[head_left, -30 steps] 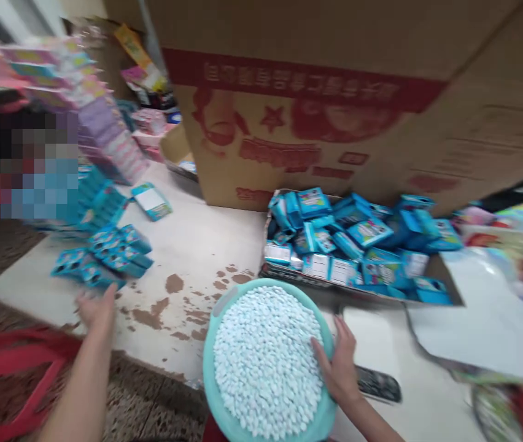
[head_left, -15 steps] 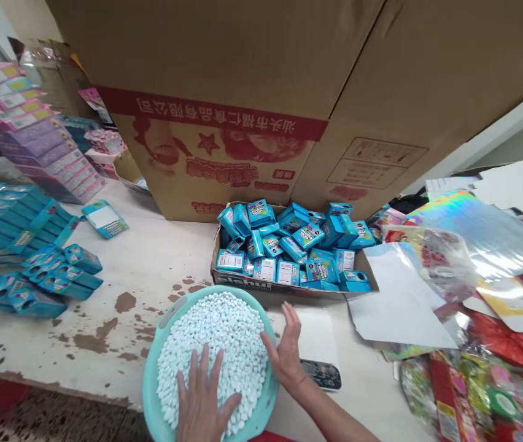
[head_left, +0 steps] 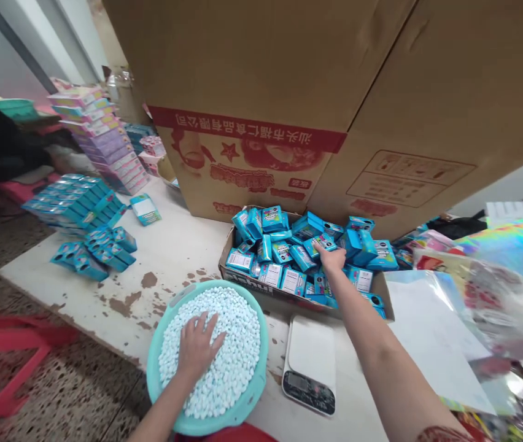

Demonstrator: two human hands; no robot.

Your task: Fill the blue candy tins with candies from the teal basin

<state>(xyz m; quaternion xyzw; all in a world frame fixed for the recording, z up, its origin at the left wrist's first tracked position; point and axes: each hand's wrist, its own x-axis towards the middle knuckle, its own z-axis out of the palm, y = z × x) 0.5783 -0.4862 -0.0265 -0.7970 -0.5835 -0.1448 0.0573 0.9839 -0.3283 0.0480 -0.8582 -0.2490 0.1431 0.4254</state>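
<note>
Right hand (head_left: 333, 258) touches blue boxes (head_left: 302, 258) (grip unclear); left hand (head_left: 196, 351), spread, touches white pellets (head_left: 236, 334).

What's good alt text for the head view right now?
The left hand rests on white pellets in a turquoise basin while the right hand touches small blue boxes in an open tray. A digital scale sits on the stained white table, with a large cardboard box behind.

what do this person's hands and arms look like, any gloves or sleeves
The left hand and right hand are bare, without gloves. The left forearm shows no sleeve in the frame. The right arm is bare too, down to what looks like a red patterned sleeve at the bottom edge.
</note>
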